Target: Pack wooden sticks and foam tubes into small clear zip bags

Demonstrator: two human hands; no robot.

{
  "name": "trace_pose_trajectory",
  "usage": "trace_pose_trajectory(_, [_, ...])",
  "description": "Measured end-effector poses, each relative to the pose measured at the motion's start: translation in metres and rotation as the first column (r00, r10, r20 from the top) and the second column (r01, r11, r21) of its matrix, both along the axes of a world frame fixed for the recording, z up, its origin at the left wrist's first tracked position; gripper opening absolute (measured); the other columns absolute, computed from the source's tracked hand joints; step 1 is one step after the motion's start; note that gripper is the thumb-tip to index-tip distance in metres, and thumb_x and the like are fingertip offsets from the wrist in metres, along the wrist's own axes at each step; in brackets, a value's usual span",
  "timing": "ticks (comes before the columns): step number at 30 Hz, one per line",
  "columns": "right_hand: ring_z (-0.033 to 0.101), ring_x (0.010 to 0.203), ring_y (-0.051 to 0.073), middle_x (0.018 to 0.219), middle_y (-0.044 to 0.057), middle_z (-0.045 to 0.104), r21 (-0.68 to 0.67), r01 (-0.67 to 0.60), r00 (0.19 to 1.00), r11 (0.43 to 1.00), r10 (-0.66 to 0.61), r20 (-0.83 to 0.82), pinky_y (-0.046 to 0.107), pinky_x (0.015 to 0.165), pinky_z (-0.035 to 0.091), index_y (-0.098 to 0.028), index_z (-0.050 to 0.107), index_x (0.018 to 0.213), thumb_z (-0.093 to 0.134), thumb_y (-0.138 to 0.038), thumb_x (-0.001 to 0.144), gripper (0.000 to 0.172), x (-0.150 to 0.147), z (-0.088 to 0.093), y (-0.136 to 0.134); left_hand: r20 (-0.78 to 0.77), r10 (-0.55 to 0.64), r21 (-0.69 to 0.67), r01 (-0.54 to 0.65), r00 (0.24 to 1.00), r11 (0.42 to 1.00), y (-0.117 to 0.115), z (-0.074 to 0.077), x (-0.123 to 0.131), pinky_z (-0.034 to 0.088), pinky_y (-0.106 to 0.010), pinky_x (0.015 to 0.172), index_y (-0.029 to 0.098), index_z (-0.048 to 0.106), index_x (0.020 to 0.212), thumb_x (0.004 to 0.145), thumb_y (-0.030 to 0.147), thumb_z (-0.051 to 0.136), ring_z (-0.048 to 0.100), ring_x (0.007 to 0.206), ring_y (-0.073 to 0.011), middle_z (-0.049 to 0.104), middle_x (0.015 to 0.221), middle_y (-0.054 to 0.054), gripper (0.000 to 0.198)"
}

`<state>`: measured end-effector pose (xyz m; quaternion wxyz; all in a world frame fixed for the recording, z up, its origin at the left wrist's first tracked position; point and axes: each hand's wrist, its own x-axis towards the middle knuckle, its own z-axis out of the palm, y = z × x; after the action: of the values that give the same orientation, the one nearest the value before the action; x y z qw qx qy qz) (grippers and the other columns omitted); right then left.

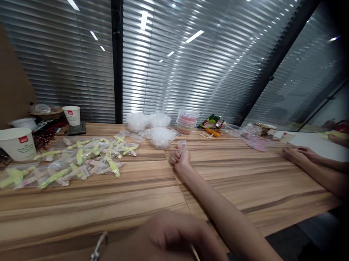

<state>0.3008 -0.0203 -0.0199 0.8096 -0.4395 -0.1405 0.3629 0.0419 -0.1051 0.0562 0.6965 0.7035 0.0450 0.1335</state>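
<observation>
It looks like an office meeting room here, slatted blinds (154, 80) spanning the upper frame behind glass panels (299, 71) that catch strip-light reflections (195, 36), and a long wood-grain table (237, 169) stretching across below.

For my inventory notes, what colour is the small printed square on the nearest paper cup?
The printed square is red, seen in the head view.
</observation>
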Motion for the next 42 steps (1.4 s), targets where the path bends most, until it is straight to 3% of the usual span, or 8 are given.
trace_pose_trajectory(4, [0.025, 0.033, 0.006, 0.04, -0.009, 0.033, 0.011, -0.108, 0.994, 0.994, 0.108, 0.015, 0.017, 0.035, 0.021, -0.019, 0.049, 0.078, 0.043, -0.025, 0.075, 0.009, -0.048, 0.0, -0.003, 0.025, 0.384, 0.309, -0.372, 0.923, 0.875, 0.042, 0.003, 0.008, 0.036, -0.041, 0.105, 0.023, 0.059, 0.112, 0.078, 0.028, 0.06, 0.051, 0.118, -0.0248, 0.059, 0.122, -0.007, 0.034])
trace_pose_trajectory(8, [0.056, 0.063, 0.01, 0.074, -0.002, 0.062, 0.069, -0.346, 0.934, 0.936, 0.336, 0.125, 0.019, 0.056, 0.043, -0.02, 0.054, 0.089, 0.06, -0.017, 0.068, 0.022, -0.095, 0.001, -0.008, -0.009, 0.529, 0.383, -0.486, 0.848, 0.786, 0.092, -0.027, 0.01, 0.019, -0.046, 0.113, 0.022, 0.031, 0.141, 0.071, 0.041, 0.069, 0.025, 0.138, -0.0296, 0.028, 0.15, -0.011, 0.082])
trace_pose_trajectory(12, [0.059, 0.07, 0.011, 0.079, -0.002, 0.064, 0.051, -0.479, 0.865, 0.877, 0.461, 0.199, 0.023, 0.067, 0.046, -0.02, 0.053, 0.089, 0.069, -0.022, 0.068, 0.026, -0.112, 0.0, -0.014, -0.019, 0.546, 0.048, -0.545, 0.838, 0.837, 0.116, -0.054, 0.01, 0.032, -0.041, 0.109, 0.022, 0.014, 0.146, 0.08, 0.042, 0.061, 0.042, 0.129, -0.0255, 0.038, 0.145, -0.013, 0.084])
trace_pose_trajectory(21, [0.058, 0.074, 0.013, 0.079, 0.001, 0.064, -0.118, -0.439, 0.726, 0.891, 0.429, 0.537, 0.026, 0.074, 0.046, -0.017, 0.06, 0.08, 0.066, -0.034, 0.076, 0.018, -0.107, 0.0, -0.02, -0.068, 0.542, -0.332, -0.531, 0.838, 0.779, 0.128, -0.062, 0.008, 0.05, -0.035, 0.091, 0.015, 0.061, 0.107, 0.069, 0.034, 0.074, 0.064, 0.098, -0.0213, 0.069, 0.106, -0.01, 0.045])
trace_pose_trajectory(27, [0.057, 0.083, 0.012, 0.107, 0.002, 0.057, -0.088, -0.274, 0.679, 0.958, 0.258, 0.687, 0.024, 0.074, 0.048, -0.03, 0.046, 0.126, 0.066, -0.03, 0.077, 0.053, -0.098, 0.006, -0.023, -0.189, 0.434, -0.333, -0.473, 0.881, 0.816, 0.117, -0.049, -0.001, 0.056, -0.03, 0.074, 0.011, 0.063, 0.098, 0.073, 0.031, 0.071, 0.068, 0.08, -0.0187, 0.069, 0.092, -0.009, 0.034])
trace_pose_trajectory(33, [0.058, 0.082, 0.014, 0.093, 0.002, 0.064, -0.099, -0.308, 0.617, 0.946, 0.278, 0.736, 0.026, 0.076, 0.047, -0.021, 0.062, 0.095, 0.065, -0.029, 0.077, 0.019, -0.089, 0.001, -0.018, -0.224, 0.437, -0.323, -0.49, 0.871, 0.81, 0.112, -0.043, -0.002, 0.056, -0.03, 0.072, 0.011, 0.064, 0.101, 0.071, 0.027, 0.073, 0.068, 0.068, -0.0165, 0.068, 0.077, -0.006, 0.035])
trace_pose_trajectory(38, [0.055, 0.074, 0.011, 0.083, -0.001, 0.061, -0.105, -0.281, 0.655, 0.954, 0.271, 0.705, 0.023, 0.07, 0.045, -0.02, 0.06, 0.085, 0.066, -0.028, 0.076, 0.013, -0.087, 0.002, -0.019, -0.165, 0.445, -0.369, -0.473, 0.88, 0.8, 0.114, -0.046, -0.003, 0.054, -0.032, 0.079, 0.013, 0.058, 0.114, 0.067, 0.02, 0.076, 0.067, 0.075, -0.0157, 0.068, 0.084, -0.004, 0.05])
trace_pose_trajectory(42, [0.055, 0.072, 0.011, 0.08, 0.0, 0.06, -0.112, -0.269, 0.677, 0.957, 0.27, 0.684, 0.024, 0.072, 0.046, -0.019, 0.059, 0.081, 0.065, -0.032, 0.077, 0.016, -0.085, 0.003, -0.019, -0.121, 0.511, -0.315, -0.521, 0.851, 0.793, 0.118, -0.05, -0.005, 0.053, -0.025, 0.065, 0.012, 0.057, 0.109, 0.066, 0.018, 0.076, 0.062, 0.066, -0.011, 0.065, 0.081, -0.003, 0.047])
